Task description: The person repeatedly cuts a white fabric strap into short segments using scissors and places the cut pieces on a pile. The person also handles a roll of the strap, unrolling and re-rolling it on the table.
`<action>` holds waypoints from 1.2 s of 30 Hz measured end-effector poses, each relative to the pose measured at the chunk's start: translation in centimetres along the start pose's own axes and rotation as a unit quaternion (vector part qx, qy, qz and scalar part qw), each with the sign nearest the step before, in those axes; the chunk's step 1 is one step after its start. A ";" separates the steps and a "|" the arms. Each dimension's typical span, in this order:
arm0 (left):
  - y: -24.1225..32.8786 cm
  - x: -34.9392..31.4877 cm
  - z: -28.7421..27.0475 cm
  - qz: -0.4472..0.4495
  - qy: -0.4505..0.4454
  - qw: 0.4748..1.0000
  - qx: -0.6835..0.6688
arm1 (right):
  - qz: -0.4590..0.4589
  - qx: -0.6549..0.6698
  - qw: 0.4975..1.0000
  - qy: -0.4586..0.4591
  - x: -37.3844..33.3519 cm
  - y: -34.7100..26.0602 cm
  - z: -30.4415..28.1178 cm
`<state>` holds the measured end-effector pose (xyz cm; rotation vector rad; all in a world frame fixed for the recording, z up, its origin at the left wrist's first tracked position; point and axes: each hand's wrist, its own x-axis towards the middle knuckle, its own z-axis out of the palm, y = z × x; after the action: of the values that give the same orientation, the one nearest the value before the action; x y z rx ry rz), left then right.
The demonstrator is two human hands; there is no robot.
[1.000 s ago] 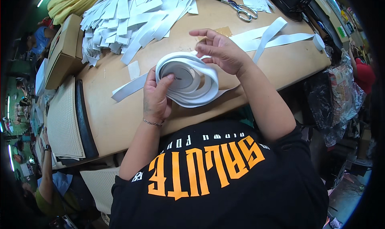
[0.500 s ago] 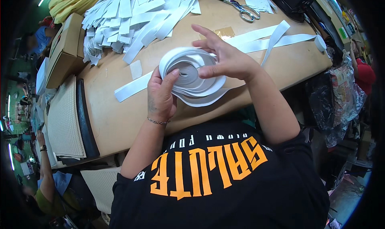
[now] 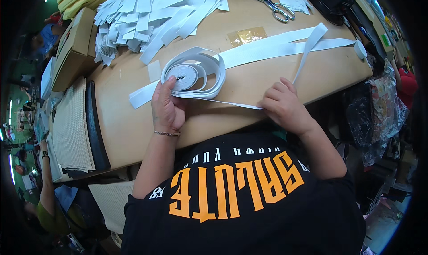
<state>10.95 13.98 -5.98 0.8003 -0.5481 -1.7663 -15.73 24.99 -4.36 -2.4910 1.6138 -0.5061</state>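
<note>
The roll (image 3: 183, 76) of white tape sits in the left hand (image 3: 168, 105), above the near part of the bench (image 3: 129, 130). That hand is pinching it, thumb on the tight inner coil, with the other fingers mostly hidden beneath; the outer turns hang loose and wide to the right of the coil. From the roll's lower edge a band (image 3: 236, 104) runs edge-on to the right hand (image 3: 285, 105), whose fingers are curled together and pinching it, well apart from the left. Another stretch rises from behind the right hand to a fold in the white lengths lying across the bench; how they all join, I cannot tell. A small coil (image 3: 360, 49) lies at the right end of these lengths

At the far side is a heap of cut strips (image 3: 147, 23), with scissors (image 3: 281, 12) to its right. A patch of brown tape (image 3: 247, 36) lies between the heap and the white lengths. On the left are a box (image 3: 71, 54), just beside the heap, and textured sheets (image 3: 73, 125) nearer the person
</note>
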 end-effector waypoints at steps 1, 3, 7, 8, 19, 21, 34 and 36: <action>0.0 0.0 -0.3 -0.001 0.004 1.000 0.001 | 0.003 0.000 1.000 -0.003 -0.4 0.0 -0.2; 0.1 -0.2 -0.4 -0.008 0.009 1.000 0.013 | 0.012 0.014 1.000 -0.001 -0.8 -0.5 -0.2; 0.7 -1.7 -1.0 -0.027 0.009 0.997 0.071 | 0.017 0.016 1.000 -0.021 -1.0 0.5 -1.6; 1.0 -2.0 -1.3 -0.030 0.008 0.995 0.090 | 0.031 -0.007 0.999 -0.020 -1.1 1.0 -2.2; 1.5 -3.1 -2.1 0.008 0.074 0.992 0.100 | 0.117 -0.034 0.992 -0.021 -4.8 5.3 -5.0; 1.4 -3.1 -1.9 0.026 0.088 0.992 0.091 | 0.134 -0.052 0.989 -0.025 -5.3 6.0 -5.7; 1.3 -3.1 -1.8 0.179 0.077 0.979 0.065 | 0.178 -0.118 0.977 0.006 -7.2 10.0 -6.9; 2.2 -2.7 -1.9 0.195 0.082 0.977 0.033 | 0.164 -0.147 0.975 0.030 -7.9 11.3 -7.0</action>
<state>14.38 15.85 -5.02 0.8146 -0.6099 -1.3154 -30.80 27.89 -2.66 -2.3375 2.2129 -0.3202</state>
